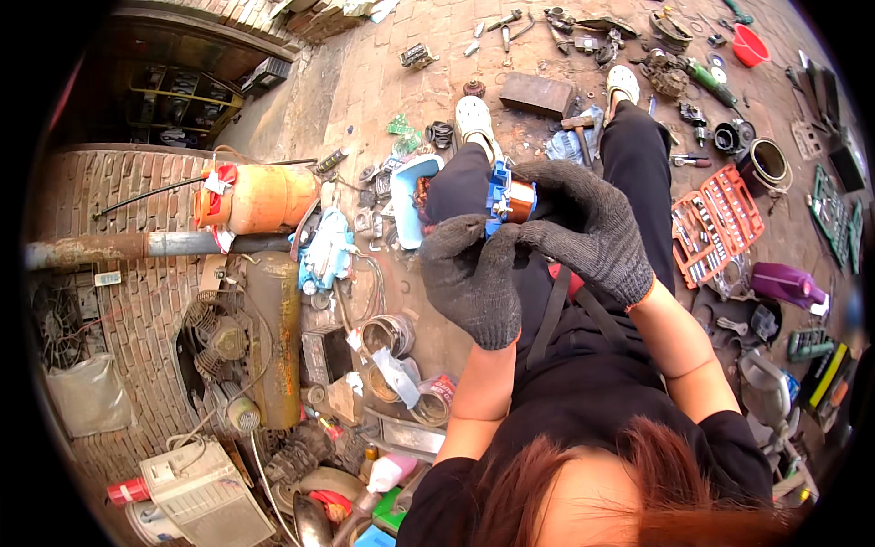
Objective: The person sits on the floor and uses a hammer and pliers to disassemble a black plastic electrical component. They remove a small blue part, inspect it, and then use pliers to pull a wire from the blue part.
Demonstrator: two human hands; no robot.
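Observation:
Both my hands wear dark grey knit gloves and are raised over my lap. Between them is a coil part [512,202] with a blue plastic frame and a copper winding. My left hand [469,278] grips its lower left, fingers bent and thumb at the bottom edge. My right hand [588,237] holds it from the right, fingers curled behind it and thumb near the bottom edge beside my left thumb. Just left of my leg is a light blue tub [410,205] with copper-coloured material inside, partly hidden by my leg.
Tools and parts lie around my feet: a metal block [533,94], hammer [579,128], orange socket set [715,223] and purple jug [786,285]. An orange gas cylinder [260,201], rusty tank [278,346], pipe [137,251] and cluttered containers crowd the left, beside brick paving.

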